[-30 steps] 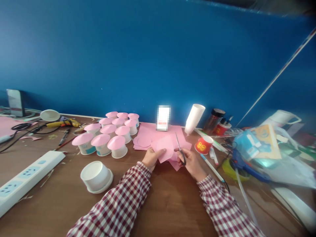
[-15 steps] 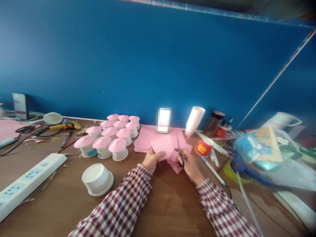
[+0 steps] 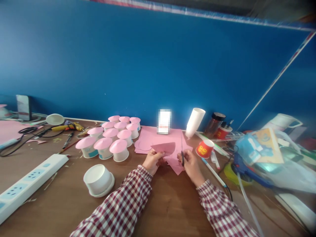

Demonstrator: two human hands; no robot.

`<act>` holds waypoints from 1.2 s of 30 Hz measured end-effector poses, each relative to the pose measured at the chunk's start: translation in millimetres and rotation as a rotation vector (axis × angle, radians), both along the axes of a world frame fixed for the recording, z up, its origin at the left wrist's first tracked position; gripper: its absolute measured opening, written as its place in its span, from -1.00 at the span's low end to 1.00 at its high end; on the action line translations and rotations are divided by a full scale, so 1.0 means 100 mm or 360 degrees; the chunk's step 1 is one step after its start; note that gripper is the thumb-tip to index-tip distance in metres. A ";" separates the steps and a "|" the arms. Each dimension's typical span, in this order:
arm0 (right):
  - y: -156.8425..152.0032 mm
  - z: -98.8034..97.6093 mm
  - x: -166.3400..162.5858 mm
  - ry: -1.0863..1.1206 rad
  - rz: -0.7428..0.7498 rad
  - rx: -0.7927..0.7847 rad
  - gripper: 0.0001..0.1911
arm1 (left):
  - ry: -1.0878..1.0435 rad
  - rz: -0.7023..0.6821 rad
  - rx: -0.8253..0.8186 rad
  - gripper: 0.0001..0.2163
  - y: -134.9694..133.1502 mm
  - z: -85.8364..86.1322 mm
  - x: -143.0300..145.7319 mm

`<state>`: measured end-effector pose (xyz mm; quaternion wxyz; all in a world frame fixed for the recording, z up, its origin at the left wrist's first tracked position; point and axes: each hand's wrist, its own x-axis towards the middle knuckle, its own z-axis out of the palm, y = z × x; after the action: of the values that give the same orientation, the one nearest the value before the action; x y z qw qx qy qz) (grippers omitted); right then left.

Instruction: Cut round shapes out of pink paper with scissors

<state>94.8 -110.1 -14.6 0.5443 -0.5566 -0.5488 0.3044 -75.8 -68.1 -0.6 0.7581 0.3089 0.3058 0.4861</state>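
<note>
My left hand (image 3: 152, 161) pinches a pink paper piece (image 3: 165, 147) and holds it just above the wooden table (image 3: 163, 204). A few centimetres to its right, my right hand (image 3: 190, 163) grips small scissors (image 3: 182, 149) with the blades pointing up and away from me. Under both hands lies a stack of pink paper sheets (image 3: 150, 136). To the left stand several white cups topped with pink paper caps (image 3: 111, 135). Both sleeves are red-and-white check.
An upturned white cup (image 3: 98, 180) sits near my left arm, and a white power strip (image 3: 27, 182) lies at far left. A red paper cup (image 3: 204, 147), pens, a white bottle (image 3: 195, 121), a dark jar (image 3: 215, 122) and a plastic-bag pile (image 3: 269, 154) crowd the right. A blue wall stands behind.
The pink piece has tipped from nearly face-on to almost edge-on in my left hand. The scissors have swung more upright. The view has tilted up slightly.
</note>
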 end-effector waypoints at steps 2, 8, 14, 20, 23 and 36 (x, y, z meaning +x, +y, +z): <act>0.00 0.00 0.00 -0.0044 -0.0061 -0.0003 -0.55 | 0.0000 0.0005 -0.0026 -0.74 0.00 0.00 0.00; -0.01 -0.02 0.00 -0.0297 -0.0191 0.0057 -0.59 | 0.0018 0.0008 -0.0002 -0.76 0.02 -0.04 0.00; 0.01 -0.04 0.02 -0.0379 -0.0244 0.0060 -0.63 | -0.0032 -0.0021 0.0022 -0.78 0.03 -0.06 0.00; 0.03 -0.02 0.01 -0.0316 -0.0258 0.0085 -0.61 | -0.0037 -0.0061 0.0036 -0.78 0.02 -0.06 -0.01; 0.01 0.01 0.01 -0.0259 -0.0280 0.0084 -0.62 | -0.0039 -0.0074 0.0025 -0.76 0.02 -0.05 -0.01; 0.07 -0.08 0.08 -0.0171 -0.0172 0.0104 -0.70 | -0.0030 -0.0058 -0.0036 -0.76 0.05 -0.08 0.02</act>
<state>103.3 -103.5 -22.9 0.5475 -0.5829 -0.5561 0.2263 -74.2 -63.2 -9.0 0.7733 0.3011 0.2985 0.4715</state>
